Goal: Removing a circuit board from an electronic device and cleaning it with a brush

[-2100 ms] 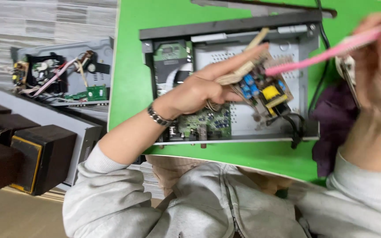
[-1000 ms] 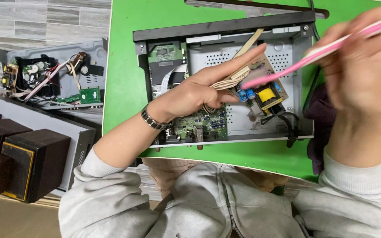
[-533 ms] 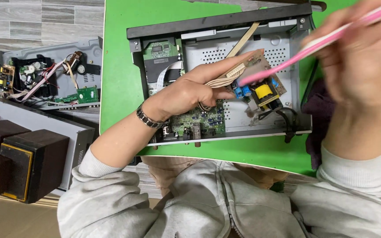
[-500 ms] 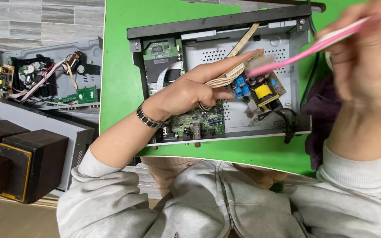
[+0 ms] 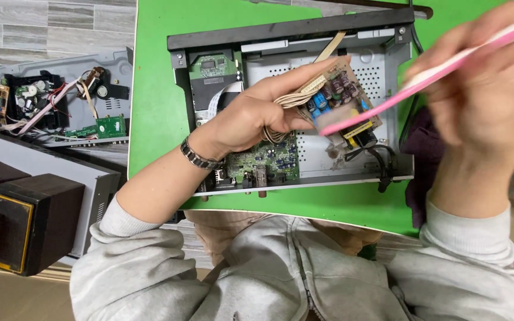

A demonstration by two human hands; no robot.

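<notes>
Green mat [image 5: 162, 95] | left hand [image 5: 251, 116] tilts circuit board [image 5: 343, 98] | right hand [image 5: 483, 89] raised, pink brush [image 5: 423, 77]

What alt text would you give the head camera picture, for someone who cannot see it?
A person's left hand holds a small brown circuit board above an opened electronics case on a green mat, while the right hand points a pink stick-like tool at the board. A second dismantled device lies to the left, beside dark wooden boxes.
</notes>
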